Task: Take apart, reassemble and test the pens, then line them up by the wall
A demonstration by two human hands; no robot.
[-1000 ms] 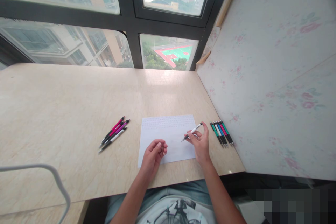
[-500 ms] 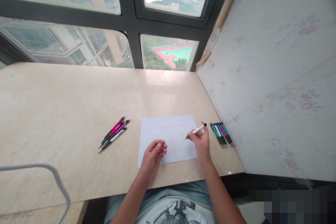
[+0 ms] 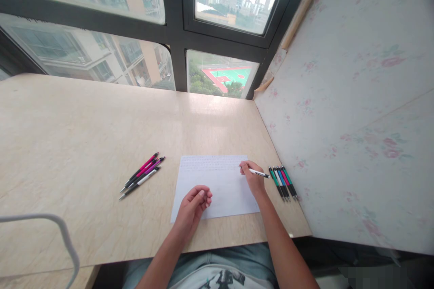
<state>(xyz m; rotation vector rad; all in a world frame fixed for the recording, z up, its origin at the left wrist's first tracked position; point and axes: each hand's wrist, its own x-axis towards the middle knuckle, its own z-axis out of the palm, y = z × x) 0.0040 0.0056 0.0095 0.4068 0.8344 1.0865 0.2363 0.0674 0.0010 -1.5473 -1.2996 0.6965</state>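
Observation:
A sheet of white paper (image 3: 224, 198) lies on the tabletop, with rows of small handwriting along its upper part. My right hand (image 3: 254, 180) rests over the paper's right side, fingers closed round a white pen (image 3: 259, 173) with a black end. The pen slants with its back end pointing right, and its writing tip is hidden by my fingers near the right end of the written rows. Loosely curled, my left hand (image 3: 194, 207) lies on the paper's lower left part. Its fingers are closed and no object shows in them.
Several pink, purple and white pens (image 3: 142, 175) lie in a loose bunch left of the paper. To the right, a neat row of coloured pens (image 3: 283, 183) sits beside the flowered wall (image 3: 356, 122). A grey cable (image 3: 64, 230) loops at lower left. Windows (image 3: 224, 72) stand behind the tabletop (image 3: 101, 135).
My right hand has moved left and up to the written rows. The pen has turned from pointing down-left to lying with its back end rightward. The camera view has shifted slightly.

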